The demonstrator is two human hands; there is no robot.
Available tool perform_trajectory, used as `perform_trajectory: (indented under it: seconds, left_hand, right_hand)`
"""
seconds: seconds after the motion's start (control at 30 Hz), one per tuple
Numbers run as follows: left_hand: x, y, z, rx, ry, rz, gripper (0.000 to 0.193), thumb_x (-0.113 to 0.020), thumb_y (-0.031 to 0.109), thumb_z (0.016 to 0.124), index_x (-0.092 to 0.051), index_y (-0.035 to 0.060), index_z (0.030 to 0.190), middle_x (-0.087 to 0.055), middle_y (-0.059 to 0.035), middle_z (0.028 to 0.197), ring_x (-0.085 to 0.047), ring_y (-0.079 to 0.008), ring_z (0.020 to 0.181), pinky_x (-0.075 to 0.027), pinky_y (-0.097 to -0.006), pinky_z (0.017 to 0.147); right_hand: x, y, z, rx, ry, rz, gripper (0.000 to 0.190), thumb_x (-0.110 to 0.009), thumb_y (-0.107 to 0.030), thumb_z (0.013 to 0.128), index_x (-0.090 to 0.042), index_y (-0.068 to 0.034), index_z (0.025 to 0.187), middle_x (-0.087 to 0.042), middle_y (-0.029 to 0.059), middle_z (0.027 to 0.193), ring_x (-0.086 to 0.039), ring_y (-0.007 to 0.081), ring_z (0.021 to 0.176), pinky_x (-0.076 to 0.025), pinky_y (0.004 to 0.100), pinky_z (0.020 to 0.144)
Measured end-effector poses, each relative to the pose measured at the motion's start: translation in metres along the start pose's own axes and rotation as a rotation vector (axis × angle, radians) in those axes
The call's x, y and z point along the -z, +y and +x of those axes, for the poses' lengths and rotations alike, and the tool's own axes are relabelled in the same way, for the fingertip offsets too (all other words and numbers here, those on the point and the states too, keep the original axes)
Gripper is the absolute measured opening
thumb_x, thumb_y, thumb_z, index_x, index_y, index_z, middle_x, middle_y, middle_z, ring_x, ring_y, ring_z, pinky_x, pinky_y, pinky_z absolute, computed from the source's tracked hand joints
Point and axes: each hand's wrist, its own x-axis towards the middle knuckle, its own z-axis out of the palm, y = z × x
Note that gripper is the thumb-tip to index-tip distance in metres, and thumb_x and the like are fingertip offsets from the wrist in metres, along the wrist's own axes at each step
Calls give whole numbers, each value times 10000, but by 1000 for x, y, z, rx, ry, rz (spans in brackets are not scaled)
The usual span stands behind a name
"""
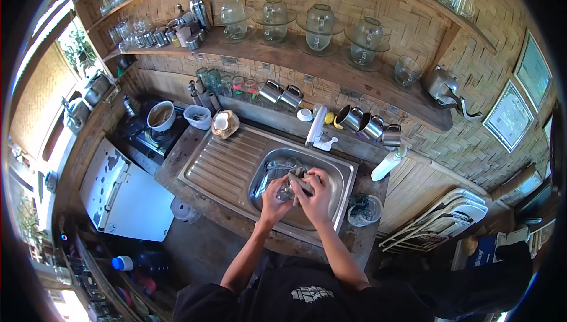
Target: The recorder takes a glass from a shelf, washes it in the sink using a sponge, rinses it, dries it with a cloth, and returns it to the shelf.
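Over the steel sink basin [339, 180], my left hand [275, 200] grips a clear glass vessel [285, 192], whose exact kind is partly hidden by the fingers. My right hand [316, 193] presses a grey-brown cloth [299, 180] on and around the top of that glass. Both hands are close together. Behind them, more clear glassware [290, 162] lies in the basin. A white faucet [316, 127] stands at the basin's back edge.
Left of the basin is a ribbed drainboard [226, 158] with an opened coconut [224, 124] at its back corner. A plastic tub with a dark scrubber [364, 210] stands right of the sink. Steel mugs [350, 118] and a white bottle [388, 164] line the back ledge.
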Motion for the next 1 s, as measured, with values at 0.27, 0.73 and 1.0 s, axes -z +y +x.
perform_trajectory:
  seconds: [0.27, 0.73, 1.0]
  left_hand:
    - [-2, 7, -5, 158, -118, -361, 738, -882, 119, 758, -529, -37, 1387, -672, -109, 1228, -653, -183, 1113, -524, -332, 964]
    - [-16, 13, 2, 357, 11, -627, 416, -690, 187, 975, -580, -27, 1314, -691, -64, 1135, -650, -118, 1013, -549, -286, 851]
    - [-4, 7, 10, 518, 38, -721, 320, -664, 237, 994, -614, 0, 1204, -695, -76, 1097, -685, -156, 959, -589, -317, 798]
  right_hand:
    - [-1, 12, 9, -260, 4, 400, 279, -649, -142, 969, -686, -45, 1228, -628, 106, 1130, -589, 220, 1063, -441, 350, 970]
    - [3, -3, 11, -85, -1, 276, 210, -627, -83, 921, -736, -55, 1098, -589, 156, 1294, -583, 310, 1186, -447, 405, 1014]
    - [10, -2, -23, 44, -67, 196, 152, -632, -16, 828, -732, -74, 928, -609, 143, 1190, -589, 315, 1107, -470, 412, 950]
